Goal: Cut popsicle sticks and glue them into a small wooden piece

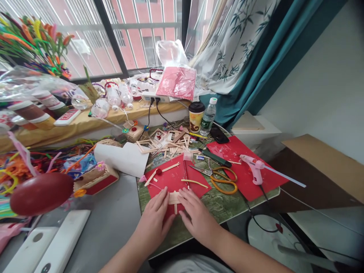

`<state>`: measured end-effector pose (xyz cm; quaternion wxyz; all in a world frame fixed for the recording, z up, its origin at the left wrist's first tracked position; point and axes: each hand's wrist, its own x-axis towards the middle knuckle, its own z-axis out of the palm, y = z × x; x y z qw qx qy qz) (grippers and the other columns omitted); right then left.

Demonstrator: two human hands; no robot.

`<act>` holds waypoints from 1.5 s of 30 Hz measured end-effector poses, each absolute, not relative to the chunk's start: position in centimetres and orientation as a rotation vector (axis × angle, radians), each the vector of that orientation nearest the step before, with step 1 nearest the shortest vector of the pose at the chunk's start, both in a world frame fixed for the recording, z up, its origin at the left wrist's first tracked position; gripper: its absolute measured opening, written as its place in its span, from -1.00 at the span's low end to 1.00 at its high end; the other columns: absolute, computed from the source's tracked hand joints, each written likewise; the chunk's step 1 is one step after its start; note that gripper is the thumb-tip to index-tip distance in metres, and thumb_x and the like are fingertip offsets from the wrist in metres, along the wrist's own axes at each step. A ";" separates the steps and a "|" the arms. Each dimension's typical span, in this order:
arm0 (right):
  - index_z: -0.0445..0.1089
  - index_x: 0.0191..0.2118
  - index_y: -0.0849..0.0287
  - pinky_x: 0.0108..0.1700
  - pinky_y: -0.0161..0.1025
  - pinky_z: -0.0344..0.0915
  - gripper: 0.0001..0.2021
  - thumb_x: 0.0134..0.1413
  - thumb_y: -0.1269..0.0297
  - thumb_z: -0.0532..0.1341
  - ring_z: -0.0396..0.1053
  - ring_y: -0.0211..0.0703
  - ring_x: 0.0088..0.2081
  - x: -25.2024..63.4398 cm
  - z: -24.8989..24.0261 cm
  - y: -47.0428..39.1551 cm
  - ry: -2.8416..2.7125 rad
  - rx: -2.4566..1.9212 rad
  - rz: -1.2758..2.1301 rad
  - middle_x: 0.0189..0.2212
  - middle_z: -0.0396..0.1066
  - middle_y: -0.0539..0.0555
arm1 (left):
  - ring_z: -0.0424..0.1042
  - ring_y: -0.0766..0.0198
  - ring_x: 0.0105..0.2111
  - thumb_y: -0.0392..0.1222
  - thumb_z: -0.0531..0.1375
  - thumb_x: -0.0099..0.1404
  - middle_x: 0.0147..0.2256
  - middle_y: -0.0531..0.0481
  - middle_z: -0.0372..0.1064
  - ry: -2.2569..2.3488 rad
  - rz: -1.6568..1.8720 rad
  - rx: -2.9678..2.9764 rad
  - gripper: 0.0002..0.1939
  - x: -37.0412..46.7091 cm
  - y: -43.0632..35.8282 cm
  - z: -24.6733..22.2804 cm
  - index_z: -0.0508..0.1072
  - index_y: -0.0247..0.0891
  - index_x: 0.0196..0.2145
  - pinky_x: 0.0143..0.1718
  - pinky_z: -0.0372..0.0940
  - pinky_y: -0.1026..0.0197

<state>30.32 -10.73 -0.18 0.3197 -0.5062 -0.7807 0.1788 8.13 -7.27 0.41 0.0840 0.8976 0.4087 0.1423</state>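
Observation:
Between my two hands lies a small panel of wooden craft sticks [174, 198], set side by side, with one short stick [175, 208] pointing toward me. My left hand [155, 212] grips the panel's left end, and my right hand [195, 210] grips its right end. Fingertips cover both ends, so the joins there are hidden. Under the hands is a red sheet [167, 174]. Just beyond them are loose craft sticks [170, 168], a dark red pompom [159, 171], a pale yellow strip [195, 183] and scissors [224, 180] with orange handles.
A pink glue gun [253, 167] rests on another red sheet [244, 185] at right, its cord [264, 194] hanging over the edge. Behind are piled craft sticks [173, 142], a paper cup [196, 115], a water bottle [209, 115] and a phone [219, 135]. A decorated box [96, 180] stands left.

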 end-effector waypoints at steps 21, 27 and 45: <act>0.52 -0.32 0.12 -0.14 -0.17 0.29 -0.83 0.34 0.33 0.23 0.28 -0.11 -0.22 29.2 -0.3 -5.4 -2.287 -1.269 0.328 -0.33 0.35 0.04 | 0.39 0.21 -0.34 -0.19 0.17 0.40 -0.37 -0.05 0.42 1.044 0.582 2.527 -0.82 7.2 -2.8 0.7 0.60 -0.16 -0.18 -0.26 0.29 0.15; 0.41 -0.25 0.17 -0.09 -0.08 0.29 -0.84 0.37 0.42 0.11 0.27 -0.02 -0.20 29.3 -0.9 -5.7 -2.354 -1.303 0.230 -0.28 0.37 0.11 | 0.41 0.21 -0.32 -0.22 0.20 0.38 -0.35 -0.04 0.44 1.057 0.563 2.478 -0.87 6.9 -2.3 0.4 0.58 -0.16 -0.21 -0.26 0.27 0.15; 0.54 -0.04 0.06 -0.05 -0.05 0.34 -0.83 0.28 0.32 0.28 0.35 -0.01 -0.17 32.2 1.9 -7.0 -2.086 -1.412 0.448 -0.27 0.42 0.09 | 0.38 0.17 -0.21 -0.19 0.10 0.46 -0.22 -0.11 0.42 1.037 0.582 2.397 -0.75 6.9 -2.3 0.7 0.54 -0.16 -0.02 -0.14 0.33 0.10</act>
